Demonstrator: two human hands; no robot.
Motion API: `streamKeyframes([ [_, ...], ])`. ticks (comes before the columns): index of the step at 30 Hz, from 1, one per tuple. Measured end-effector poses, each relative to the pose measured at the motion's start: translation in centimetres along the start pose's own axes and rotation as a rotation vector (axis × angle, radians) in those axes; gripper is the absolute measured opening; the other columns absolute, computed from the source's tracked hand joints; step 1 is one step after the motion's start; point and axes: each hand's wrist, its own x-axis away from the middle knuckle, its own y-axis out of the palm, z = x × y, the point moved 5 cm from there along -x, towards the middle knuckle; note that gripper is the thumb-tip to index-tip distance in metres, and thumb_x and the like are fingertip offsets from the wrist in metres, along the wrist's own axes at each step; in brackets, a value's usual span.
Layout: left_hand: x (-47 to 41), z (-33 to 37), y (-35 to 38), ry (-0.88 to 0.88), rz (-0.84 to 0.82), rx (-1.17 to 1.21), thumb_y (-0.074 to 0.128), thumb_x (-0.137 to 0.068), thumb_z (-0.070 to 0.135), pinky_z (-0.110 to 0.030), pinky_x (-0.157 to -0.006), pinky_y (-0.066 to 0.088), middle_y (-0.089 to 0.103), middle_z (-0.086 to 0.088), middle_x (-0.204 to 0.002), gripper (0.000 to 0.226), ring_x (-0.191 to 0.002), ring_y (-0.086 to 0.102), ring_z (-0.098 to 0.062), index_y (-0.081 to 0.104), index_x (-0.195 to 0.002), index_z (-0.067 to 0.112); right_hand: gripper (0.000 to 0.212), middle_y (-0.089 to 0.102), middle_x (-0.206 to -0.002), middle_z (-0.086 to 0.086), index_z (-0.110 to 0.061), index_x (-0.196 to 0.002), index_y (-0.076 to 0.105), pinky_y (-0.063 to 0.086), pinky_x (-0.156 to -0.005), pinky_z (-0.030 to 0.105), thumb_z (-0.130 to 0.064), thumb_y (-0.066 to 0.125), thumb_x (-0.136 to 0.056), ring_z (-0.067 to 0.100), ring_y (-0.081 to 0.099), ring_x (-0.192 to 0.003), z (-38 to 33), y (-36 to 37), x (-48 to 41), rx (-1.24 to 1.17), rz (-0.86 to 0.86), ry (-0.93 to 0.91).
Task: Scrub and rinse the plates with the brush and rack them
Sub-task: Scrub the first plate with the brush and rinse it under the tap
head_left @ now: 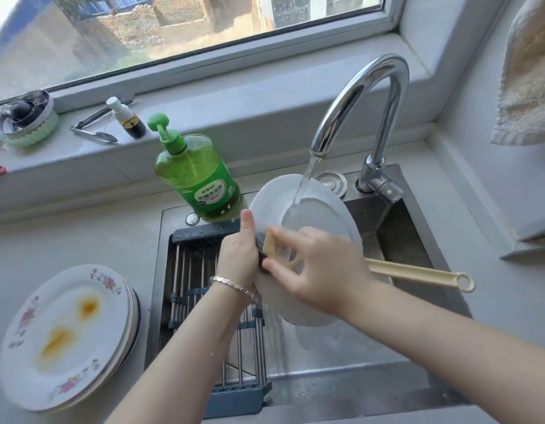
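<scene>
A white plate [320, 209] is held tilted over the sink, under water running from the tap [366, 96]. My left hand [239, 255] grips its left rim, thumb pointing up. My right hand [323, 270] grips the head of a cream long-handled brush [418, 273] and presses it on the plate's face; the handle sticks out to the right. A stack of dirty flowered plates [66, 335] with yellow stains sits on the counter at the left. A roll-up drying rack [201, 289] spans the sink's left part, with nothing on it.
A green dish soap bottle [198, 179] stands behind the rack. On the sill lie tongs [92, 130], a small spray bottle [127, 122] and a round container [28, 117]. A towel [528, 81] hangs at the right. The steel sink basin [341, 347] lies below the plate.
</scene>
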Motion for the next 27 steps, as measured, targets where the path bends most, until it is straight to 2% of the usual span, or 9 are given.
streamKeyframes([
  [3, 0.3, 0.1, -0.4, -0.049, 0.04, 0.047, 0.04, -0.091, 0.049, -0.026, -0.051, 0.04, 0.054, 0.002, -0.049, 0.054, -0.052, 0.05, -0.016, 0.049, -0.056, 0.009, 0.044, 0.057, -0.061, -0.005, -0.032, -0.105, 0.069, 0.038, -0.039, 0.019, -0.054, 0.045, -0.074, 0.018, 0.055, -0.042, -0.3, 1.1, 2.7, 0.025, -0.042, -0.112],
  [6, 0.4, 0.3, -0.1, 0.01, 0.03, -0.004, 0.04, -0.093, 0.046, -0.026, -0.057, 0.042, 0.055, -0.002, -0.056, 0.053, -0.063, 0.052, -0.019, 0.051, -0.057, 0.009, 0.045, 0.058, -0.06, -0.005, -0.034, -0.104, 0.068, 0.04, -0.041, 0.02, -0.056, 0.044, -0.072, 0.022, 0.059, -0.045, 0.4, 0.0, 0.8, -0.018, 0.079, -0.019],
  [8, 0.6, 0.5, -0.3, 0.025, 0.059, -0.054, 0.039, -0.094, 0.044, -0.019, -0.051, 0.041, 0.054, -0.002, -0.06, 0.053, -0.064, 0.049, -0.019, 0.053, -0.057, 0.01, 0.044, 0.058, -0.061, -0.003, -0.034, -0.104, 0.067, 0.042, -0.044, 0.024, -0.056, 0.045, -0.073, 0.025, 0.06, -0.049, 0.7, -0.6, 0.0, -0.054, 0.125, 0.032],
  [13, 1.0, 0.1, -1.5, -0.051, 0.155, -0.005, 0.04, -0.093, 0.048, -0.023, -0.049, 0.038, 0.054, -0.001, -0.062, 0.052, -0.058, 0.049, -0.019, 0.051, -0.059, 0.01, 0.043, 0.058, -0.067, -0.006, -0.031, -0.108, 0.067, 0.039, -0.039, 0.019, -0.053, 0.05, -0.075, 0.017, 0.055, -0.044, -0.3, 1.4, 5.0, -0.057, -0.087, -0.142],
  [15, 1.2, 0.1, -2.1, -0.07, 0.211, -0.01, 0.04, -0.093, 0.049, -0.022, -0.043, 0.036, 0.053, 0.001, -0.063, 0.05, -0.054, 0.048, -0.014, 0.051, -0.061, 0.011, 0.049, 0.062, -0.07, -0.007, -0.035, -0.112, 0.065, 0.044, -0.046, 0.022, -0.058, 0.045, -0.074, 0.017, 0.06, -0.052, 1.8, 1.2, 4.5, -0.088, -0.068, -0.026],
  [18, 1.3, -0.2, -2.3, -0.143, 0.255, 0.174, 0.044, -0.092, 0.049, -0.021, -0.045, 0.038, 0.055, 0.0, -0.066, 0.045, -0.054, 0.05, -0.016, 0.053, -0.066, 0.013, 0.058, 0.065, -0.079, -0.006, -0.038, -0.117, 0.062, 0.048, -0.058, 0.027, -0.064, 0.037, -0.071, 0.019, 0.065, -0.07, 4.5, 0.5, 3.9, -0.139, 0.009, 0.177],
  [22, 1.2, -0.7, -2.9, -0.174, 0.321, 0.216, 0.043, -0.092, 0.05, -0.022, -0.046, 0.038, 0.052, 0.002, -0.065, 0.045, -0.054, 0.049, -0.015, 0.051, -0.066, 0.013, 0.045, 0.063, -0.071, -0.008, -0.037, -0.11, 0.065, 0.044, -0.049, 0.02, -0.057, 0.049, -0.074, 0.013, 0.062, -0.058, 3.3, 1.1, 5.6, -0.115, -0.028, 0.053],
  [24, 1.3, -0.9, -3.2, -0.178, 0.355, 0.239, 0.043, -0.093, 0.049, -0.024, -0.051, 0.039, 0.053, 0.002, -0.066, 0.046, -0.056, 0.05, -0.015, 0.051, -0.065, 0.014, 0.042, 0.068, -0.083, -0.007, -0.036, -0.113, 0.064, 0.05, -0.063, 0.028, -0.055, 0.052, -0.077, 0.016, 0.065, -0.076, 5.2, 0.7, 5.0, -0.173, -0.05, 0.211],
  [27, 1.4, -0.9, -3.5, -0.188, 0.404, 0.269, 0.041, -0.093, 0.049, -0.024, -0.051, 0.039, 0.053, 0.003, -0.067, 0.046, -0.058, 0.05, -0.014, 0.049, -0.063, 0.015, 0.031, 0.07, -0.103, -0.003, -0.033, -0.113, 0.063, 0.049, -0.084, 0.036, -0.043, 0.061, -0.083, 0.02, 0.062, -0.099, 8.7, 0.4, 4.9, -0.277, -0.074, 0.506],
])
